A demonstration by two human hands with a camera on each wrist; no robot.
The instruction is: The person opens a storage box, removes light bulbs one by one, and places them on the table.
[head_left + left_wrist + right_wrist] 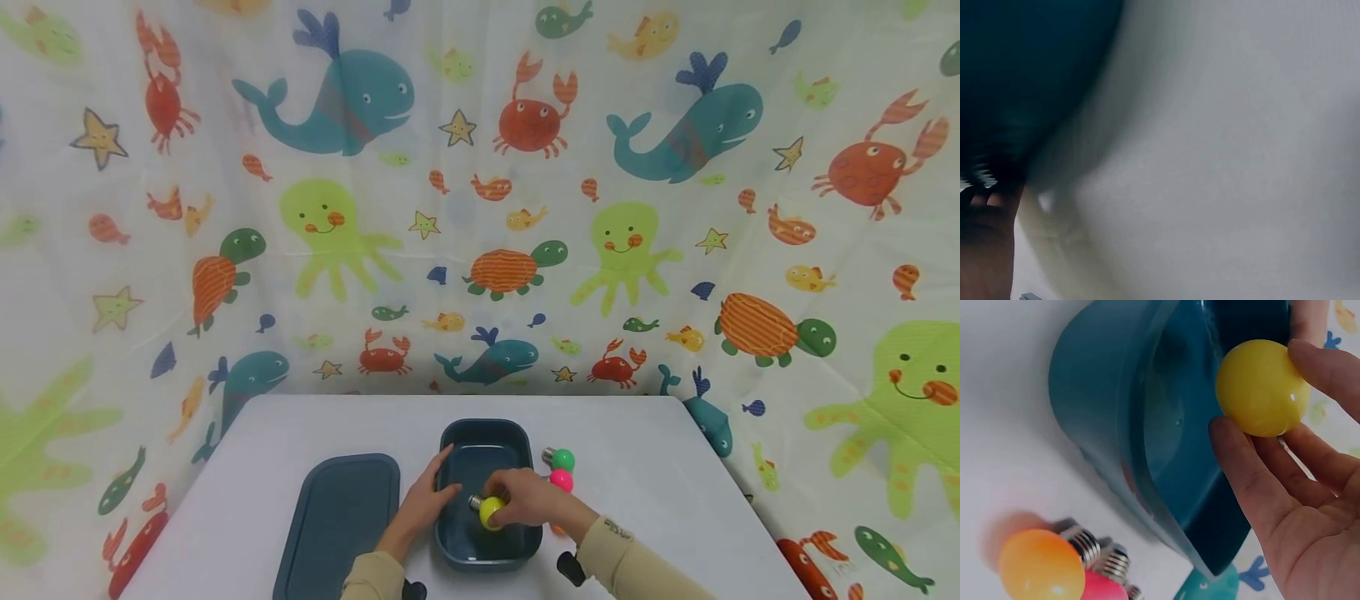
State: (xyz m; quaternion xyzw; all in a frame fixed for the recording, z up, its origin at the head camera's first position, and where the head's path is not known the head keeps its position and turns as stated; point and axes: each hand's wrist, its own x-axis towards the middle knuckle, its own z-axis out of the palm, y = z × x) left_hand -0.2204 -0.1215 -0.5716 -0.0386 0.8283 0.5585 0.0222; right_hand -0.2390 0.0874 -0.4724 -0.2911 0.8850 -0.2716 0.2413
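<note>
A yellow light bulb (492, 513) with a silver screw base is held by the fingertips and thumb of my right hand (523, 495), over the dark blue box (487, 560). In the right wrist view, the yellow bulb (1263, 387) shows its round side, pinched above the box's hollow (1175, 425). At the box's left side, my left hand (422, 505) touches the rim with thumb and fingers spread. The left wrist view is dark and blurred; part of a hand (988, 244) shows at its lower left edge, beside the box (1029, 56).
Right of the box lie a green bulb (563, 460), a pink bulb (561, 481) and an orange bulb (1041, 565), partly hidden by my right arm in the head view. A flat dark blue lid (341, 525) lies left of the box. A sea-animal curtain (480, 217) surrounds the white table (637, 475).
</note>
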